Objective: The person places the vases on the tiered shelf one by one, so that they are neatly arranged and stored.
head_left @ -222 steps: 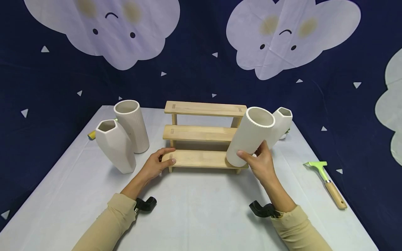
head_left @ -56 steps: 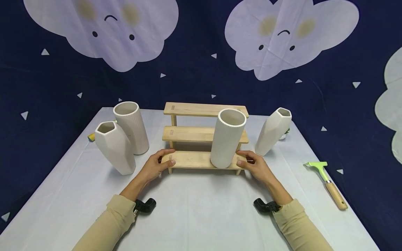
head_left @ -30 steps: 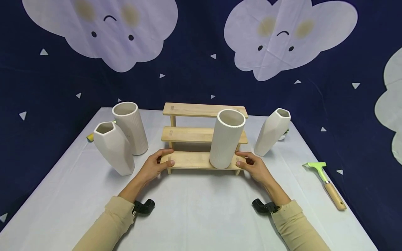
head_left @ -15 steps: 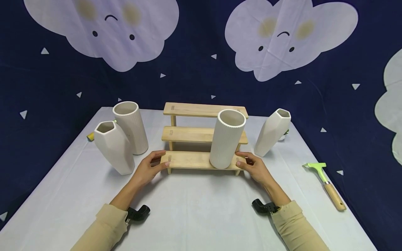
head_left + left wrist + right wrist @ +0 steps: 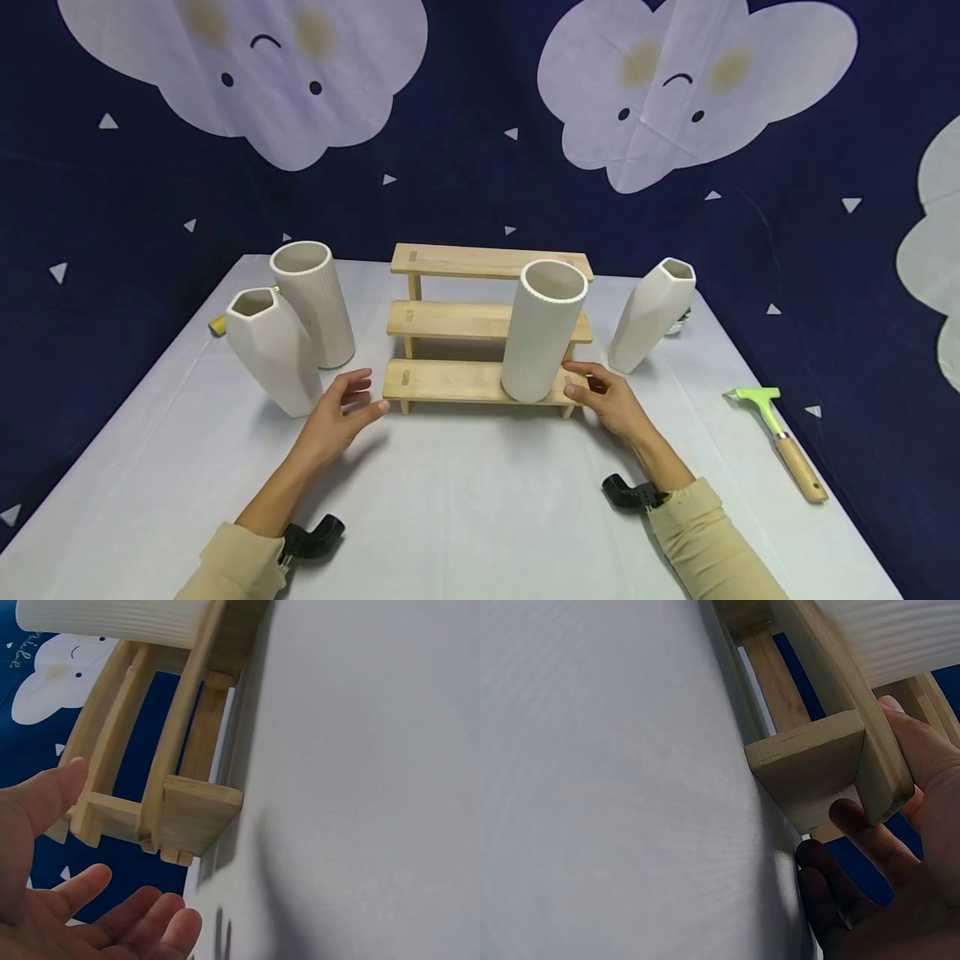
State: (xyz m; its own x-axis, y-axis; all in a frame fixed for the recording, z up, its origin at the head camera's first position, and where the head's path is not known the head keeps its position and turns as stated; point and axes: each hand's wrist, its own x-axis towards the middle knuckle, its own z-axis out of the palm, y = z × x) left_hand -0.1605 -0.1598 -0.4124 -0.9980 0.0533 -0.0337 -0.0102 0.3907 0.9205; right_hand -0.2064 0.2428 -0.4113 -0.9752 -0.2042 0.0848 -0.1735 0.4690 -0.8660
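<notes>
A three-tier wooden plant stand (image 5: 450, 380) stands mid-table. On the right half of its lowest step a ribbed white cylindrical vase (image 5: 542, 342) stands upright. My right hand (image 5: 611, 402) pinches the right end of that step, thumb on top and a finger underneath, as the right wrist view shows. To the left of the stand, my left hand (image 5: 337, 417) is held off it with fingers loosely spread and nothing in them. A faceted white vase (image 5: 276, 354) stands just beyond the left hand, and a second ribbed vase (image 5: 318, 308) is behind it.
Behind my right hand stands another faceted white vase (image 5: 651, 317), partly hiding a small potted plant (image 5: 677, 323). A green-headed hand tool with a wooden handle (image 5: 798, 467) lies at the right edge. A yellow-ended object (image 5: 217, 326) shows behind the left vases.
Earlier my right hand set the ribbed vase on the lowest step, then took hold of the step's end. My left hand has since let go of the left end and drawn back leftward.
</notes>
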